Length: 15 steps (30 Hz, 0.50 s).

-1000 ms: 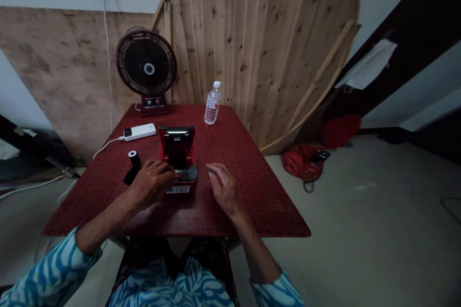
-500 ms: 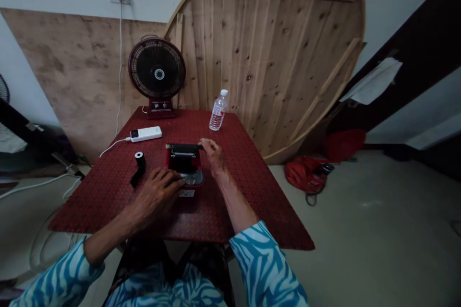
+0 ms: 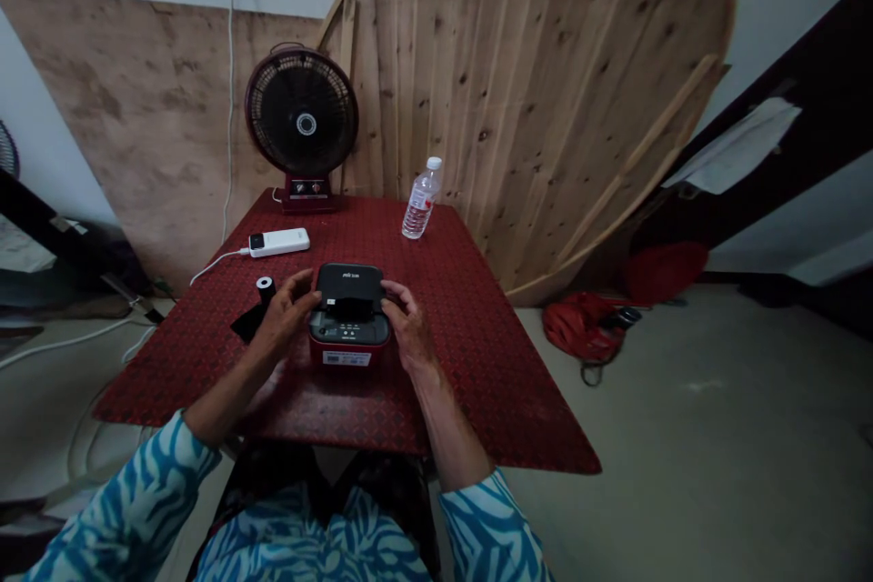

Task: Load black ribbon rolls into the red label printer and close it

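Observation:
A small red and black thermal printer (image 3: 349,332) sits on the table before me, its black lid (image 3: 350,277) down over the body. A dark slot crosses its top, and a white label is on the front. My left hand (image 3: 290,309) is at the left side of the lid, fingers curved, thumb against it. On the opposite side, my right hand (image 3: 409,323) holds the lid's edge with bent fingers. Beside my left hand stands a paper roll (image 3: 265,287) with a white core, its dark strip trailing onto the table, partly hidden by that hand.
On the red patterned table (image 3: 477,364) lie a white power bank (image 3: 279,242) with a cable, an upright water bottle (image 3: 418,205) and a fan (image 3: 304,123) at the back. A large round wooden board (image 3: 518,91) leans behind. A red bag (image 3: 579,327) rests on the floor.
The printer's raised lid has come down over the body. My left hand has moved from its front to the left side, while my right hand stays at the right. The view has shifted slightly.

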### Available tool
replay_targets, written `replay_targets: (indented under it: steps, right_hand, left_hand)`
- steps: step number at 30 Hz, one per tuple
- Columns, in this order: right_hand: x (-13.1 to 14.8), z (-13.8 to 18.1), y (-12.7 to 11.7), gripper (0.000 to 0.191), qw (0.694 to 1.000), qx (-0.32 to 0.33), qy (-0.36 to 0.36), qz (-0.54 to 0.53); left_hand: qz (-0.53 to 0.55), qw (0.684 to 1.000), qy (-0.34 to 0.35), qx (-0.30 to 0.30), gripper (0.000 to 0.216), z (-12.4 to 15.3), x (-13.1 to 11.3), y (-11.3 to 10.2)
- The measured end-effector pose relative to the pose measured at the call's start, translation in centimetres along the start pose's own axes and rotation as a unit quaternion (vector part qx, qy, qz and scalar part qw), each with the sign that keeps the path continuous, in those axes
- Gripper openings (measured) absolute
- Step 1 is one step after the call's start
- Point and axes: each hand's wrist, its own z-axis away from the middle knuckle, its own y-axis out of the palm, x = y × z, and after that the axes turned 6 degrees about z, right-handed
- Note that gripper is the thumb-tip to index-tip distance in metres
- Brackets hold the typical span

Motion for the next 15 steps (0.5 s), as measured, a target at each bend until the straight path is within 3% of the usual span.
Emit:
replay_targets:
  steps: [3, 7, 10, 15]
  right_hand:
    - [-0.2, 0.1, 0.2, 0.038, 1.000, 0.002, 0.004, -0.011]
    - [-0.3, 0.3, 0.6, 0.043, 1.000, 0.000, -0.005, -0.016]
    - [-0.4, 0.5, 0.7, 0.044, 1.000, 0.003, -0.004, -0.026]
    - [-2.0, 1.6, 0.7, 0.045, 0.998, -0.029, 0.011, -0.048]
  left_hand:
    - [0.081, 0.995, -0.053, 0.024, 0.060, -0.4, 0.2, 0.6]
    - [0.115, 0.991, -0.057, 0.043, 0.063, -0.1, -0.2, 0.8]
    - [0.144, 0.983, -0.099, 0.056, 0.062, 0.5, -0.2, 0.6]
    - [0.217, 0.965, -0.125, 0.073, 0.060, 1.6, 0.9, 0.1]
